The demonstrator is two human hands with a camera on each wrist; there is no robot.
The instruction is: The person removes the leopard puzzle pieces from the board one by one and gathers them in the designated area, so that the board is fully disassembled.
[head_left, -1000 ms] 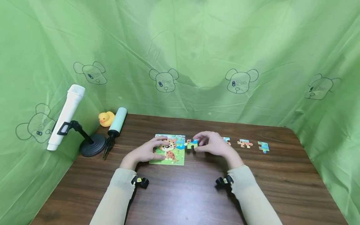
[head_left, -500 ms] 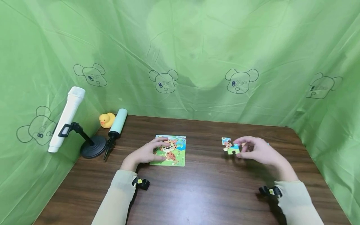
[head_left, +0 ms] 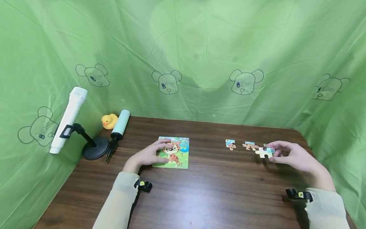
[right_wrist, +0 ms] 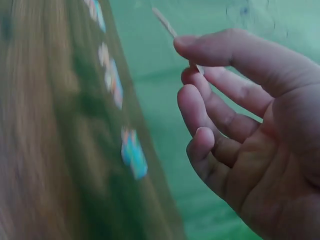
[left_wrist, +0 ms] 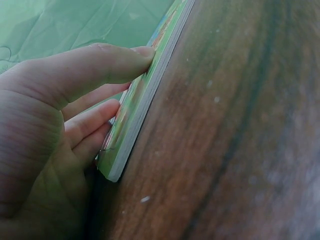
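Note:
A square jigsaw board (head_left: 183,157) with a spotted cartoon animal lies flat on the table, left of centre. My left hand (head_left: 144,156) rests on its left side, thumb and fingers spread apart over the picture; the left wrist view has the thumb touching near the board's thick edge (left_wrist: 150,95). On the right, my right hand (head_left: 297,159) pinches a jigsaw piece (head_left: 262,153) between thumb and fingertips, held above the table. Seen edge-on in the right wrist view, that piece (right_wrist: 164,22) is a thin sliver. Beneath it, another piece (right_wrist: 134,154) is partly hidden in the head view.
Two more loose pieces, one (head_left: 230,144) nearer the board and one (head_left: 249,146) farther right, lie in a row. At the left stand a white microphone (head_left: 70,117) on a black stand (head_left: 95,149), a yellow rubber duck (head_left: 109,121) and a pale blue hand pump (head_left: 121,122). Green cloth surrounds the table.
My right hand has carried the pinched piece from beside the board to the right, past the first loose pieces, to the row's right end. The left hand has stayed on the board.

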